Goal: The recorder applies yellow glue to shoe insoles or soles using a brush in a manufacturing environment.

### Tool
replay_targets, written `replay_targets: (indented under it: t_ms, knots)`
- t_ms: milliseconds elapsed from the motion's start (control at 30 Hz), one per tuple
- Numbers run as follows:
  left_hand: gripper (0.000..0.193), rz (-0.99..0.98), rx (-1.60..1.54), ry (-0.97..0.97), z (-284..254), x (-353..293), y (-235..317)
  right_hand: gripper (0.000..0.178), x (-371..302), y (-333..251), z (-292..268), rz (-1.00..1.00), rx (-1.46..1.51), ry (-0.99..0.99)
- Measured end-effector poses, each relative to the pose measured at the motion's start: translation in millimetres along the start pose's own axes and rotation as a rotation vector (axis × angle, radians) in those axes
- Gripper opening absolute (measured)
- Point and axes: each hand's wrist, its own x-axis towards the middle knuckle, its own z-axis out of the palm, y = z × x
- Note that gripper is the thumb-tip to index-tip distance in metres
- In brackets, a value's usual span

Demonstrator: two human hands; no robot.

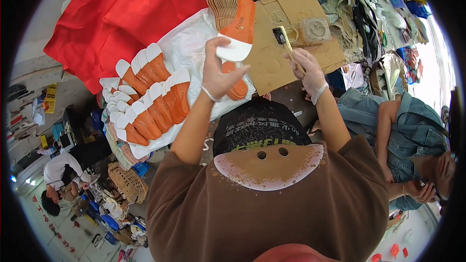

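Observation:
My left hand (219,70), in a thin clear glove, grips a shoe insole (242,24) near its white end. The insole's orange part points away from me, and my thumb reaches out to the right below it. A wooden-handled brush (290,49) with dark bristles is gripped in my gloved right hand (310,68). Its bristle end points up and left, over a sheet of cardboard (267,75). Partly behind my left hand lie more orange insoles (238,87). A stack of insoles (223,2) stands just beyond the held one.
Overlapping orange-and-white insoles (155,109) lie in rows on white plastic (187,41) at left. A squarish translucent container (315,30) sits on the cardboard. Red sheeting (131,14) covers the far left. At right sits a person in denim (412,131), close to my right arm.

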Motion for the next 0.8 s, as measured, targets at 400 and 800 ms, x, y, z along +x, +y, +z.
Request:
replay_targets:
  t_ms: [400,800]
  knots:
    - [0.034,0.139,1.387,-0.627,-28,89,-5,0.026,9,-1,-6,0.226,0.189,-0.016]
    - [0.029,-0.222,0.990,-0.677,-44,107,-12,0.027,5,-16,7,0.126,-0.061,0.025]
